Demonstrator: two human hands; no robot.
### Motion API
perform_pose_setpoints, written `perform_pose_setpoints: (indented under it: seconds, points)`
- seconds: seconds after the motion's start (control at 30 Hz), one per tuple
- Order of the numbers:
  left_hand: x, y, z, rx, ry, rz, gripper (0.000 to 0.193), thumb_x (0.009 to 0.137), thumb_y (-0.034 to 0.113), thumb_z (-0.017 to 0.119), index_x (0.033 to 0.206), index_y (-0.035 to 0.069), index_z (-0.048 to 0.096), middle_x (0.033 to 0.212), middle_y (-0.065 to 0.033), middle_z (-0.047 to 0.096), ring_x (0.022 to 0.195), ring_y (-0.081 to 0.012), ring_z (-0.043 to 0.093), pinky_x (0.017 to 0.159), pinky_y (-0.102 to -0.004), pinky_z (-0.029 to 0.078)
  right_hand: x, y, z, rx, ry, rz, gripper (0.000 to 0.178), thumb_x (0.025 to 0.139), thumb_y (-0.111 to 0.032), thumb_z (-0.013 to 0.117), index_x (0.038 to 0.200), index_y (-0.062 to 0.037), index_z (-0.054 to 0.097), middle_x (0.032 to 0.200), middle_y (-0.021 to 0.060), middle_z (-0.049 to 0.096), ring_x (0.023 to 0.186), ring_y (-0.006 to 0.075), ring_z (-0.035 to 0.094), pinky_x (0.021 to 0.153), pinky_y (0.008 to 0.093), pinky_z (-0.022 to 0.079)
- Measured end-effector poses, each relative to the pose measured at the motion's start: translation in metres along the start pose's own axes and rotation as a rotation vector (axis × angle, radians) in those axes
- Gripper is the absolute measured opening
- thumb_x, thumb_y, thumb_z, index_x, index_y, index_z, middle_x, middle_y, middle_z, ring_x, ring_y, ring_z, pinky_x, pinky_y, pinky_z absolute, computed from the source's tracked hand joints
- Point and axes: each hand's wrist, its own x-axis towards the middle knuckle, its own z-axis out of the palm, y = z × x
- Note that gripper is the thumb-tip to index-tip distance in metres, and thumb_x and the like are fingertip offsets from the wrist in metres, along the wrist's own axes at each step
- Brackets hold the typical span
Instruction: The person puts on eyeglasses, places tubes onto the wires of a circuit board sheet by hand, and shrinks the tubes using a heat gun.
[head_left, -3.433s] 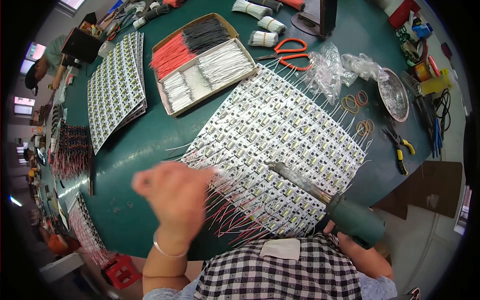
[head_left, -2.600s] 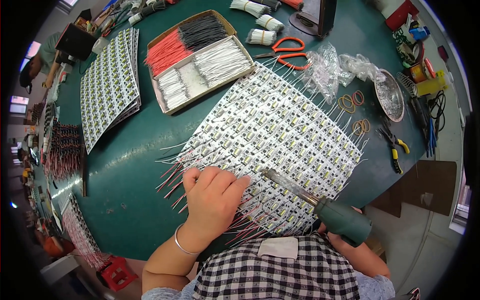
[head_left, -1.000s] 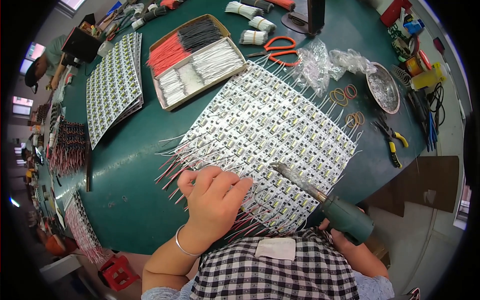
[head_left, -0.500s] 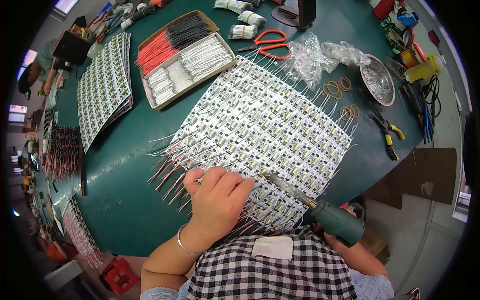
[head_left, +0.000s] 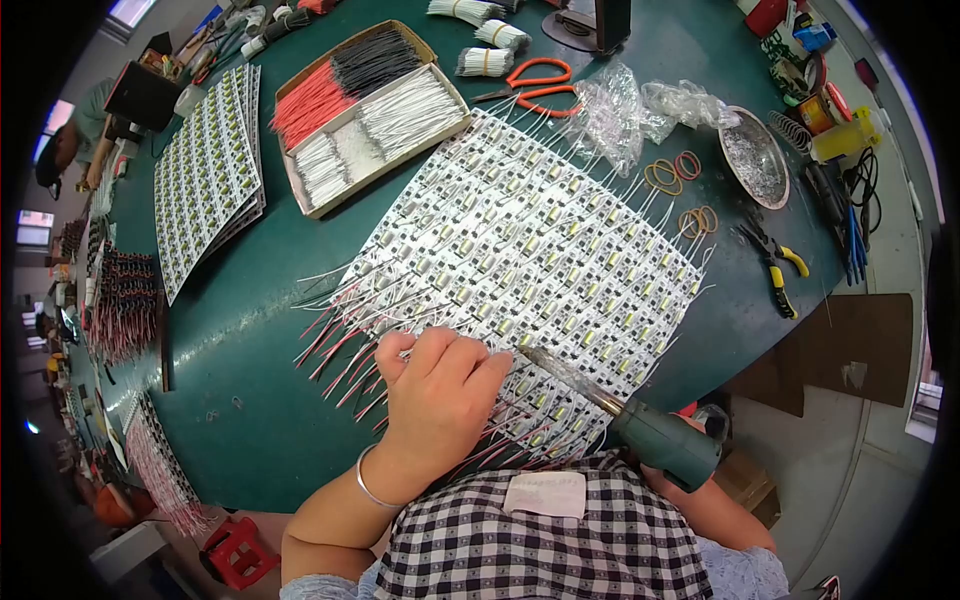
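1 soldering iron (head_left: 606, 400), green handle and metal barrel, slightly right of centre in my view, over the near part of the panel; long axis slanting, tip pointing away and to my left, handle toward me and to my right. 1 white panel (head_left: 535, 230) of small circuit boards, flat on the green desk (head_left: 260, 420), set askew, 1 corner pointing away from me, its rows of yellowish parts running slantwise; red and white leads (head_left: 340, 345) fan out at its near left edge. Hard to make out: contact between iron tip and board, too small to confirm; a stretch of the near left edge, covered by my left hand (head_left: 437, 400); most of my right hand (head_left: 657, 481), hidden behind the handle. Left fingers (head_left: 436, 350): bent, held close together, foremost tips just beside the iron's tip; whether they are clamped on a wire I cannot tell, the knuckles being in the way. Right fingers: wrapped around the handle, only partly visible. Beyond the panel: 1 open box (head_left: 393, 174) of red, black and white cut wires (head_left: 408, 110); 1 pair of orange-handled scissors (head_left: 514, 82). At right: 1 metal bowl (head_left: 784, 172); 1 pair of yellow-and-black pliers (head_left: 771, 261).
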Motion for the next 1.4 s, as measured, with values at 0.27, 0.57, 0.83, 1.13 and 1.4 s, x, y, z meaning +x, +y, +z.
perform_pose_setpoints:
  seconds: [0.27,0.57,0.83,1.13,1.4]
  points:
    - [0.003,0.001,0.0,0.012,-0.004,0.003,0.015,0.067,0.012,0.06,0.082,0.016,0.065,0.076,0.0048,0.051,0.08,-0.0134,0.049,0.08,-0.0376,0.027,-0.003,0.006,-0.001,-0.076,-0.045,0.008,0.023,0.08,-0.009,0.061,0.103,-0.0037,0.064,0.11,0.0124,0.061,0.092,0.0184,0.062,0.077,0.028,0.05]
    - [0.004,0.0,0.001,0.007,0.002,0.001,0.016,0.066,0.012,0.06,0.081,0.015,0.065,0.075,0.0046,0.051,0.08,-0.0139,0.049,0.08,-0.0376,0.027,0.004,-0.015,-0.008,-0.223,-0.01,0.213,0.023,0.083,-0.007,0.058,0.105,0.0,0.062,0.096,0.0087,0.066,0.08,0.0158,0.064,0.071,0.0264,0.051]
    - [0.002,0.0,-0.002,0.017,-0.025,-0.007,0.014,0.068,0.012,0.059,0.081,0.016,0.065,0.077,0.0048,0.053,0.082,-0.0139,0.05,0.08,-0.0379,0.028,0.001,-0.002,-0.011,-0.281,-0.015,0.05,0.024,0.083,-0.009,0.058,0.104,0.0014,0.061,0.089,0.0085,0.066,0.072,0.0148,0.065,0.066,0.0242,0.052]
    - [-0.001,-0.013,-0.024,0.165,0.207,-0.104,0.015,0.068,0.013,0.06,0.081,0.018,0.065,0.084,0.0066,0.057,0.082,-0.0144,0.05,0.08,-0.0381,0.028,0.013,-0.02,0.0,0.16,0.239,0.435,0.021,0.085,-0.02,0.056,0.088,0.0005,0.061,0.063,0.0069,0.064,0.057,0.0147,0.061,0.055,0.0257,0.049]
    - [-0.002,-0.012,-0.008,0.088,0.068,-0.03,0.017,0.068,0.012,0.059,0.082,0.019,0.065,0.078,0.0074,0.052,0.08,-0.0124,0.05,0.079,-0.0378,0.027,0.018,-0.014,0.001,0.144,0.127,0.219,0.023,0.085,-0.017,0.057,0.096,0.0033,0.058,0.068,0.0111,0.064,0.061,0.0171,0.063,0.055,0.027,0.051]
